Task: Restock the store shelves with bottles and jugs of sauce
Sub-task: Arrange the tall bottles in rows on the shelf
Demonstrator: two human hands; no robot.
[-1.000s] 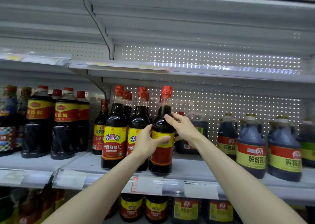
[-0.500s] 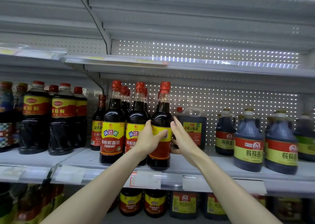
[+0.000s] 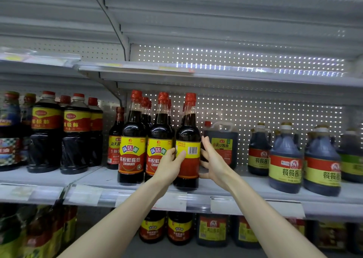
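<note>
A dark soy sauce bottle (image 3: 188, 132) with a red cap and a yellow-and-red label stands upright on the grey middle shelf (image 3: 245, 191), its barcode side facing me. My left hand (image 3: 169, 167) grips its left side, thumb across the label. Fingers of my right hand (image 3: 214, 161) lie nearly straight against the bottle's right side. Two matching bottles (image 3: 133, 139) stand just to its left, more behind them.
A handled jug of soy sauce (image 3: 222, 139) stands behind my right hand. Blue-tinted jugs (image 3: 284, 159) fill the shelf's right, large red-capped bottles (image 3: 46, 132) its left. The upper shelf (image 3: 216, 73) overhangs. More bottles (image 3: 179, 230) stand on the lower shelf.
My right hand has slid from the bottle's shoulder down to its label side. The bottle has turned, so the barcode now faces me.
</note>
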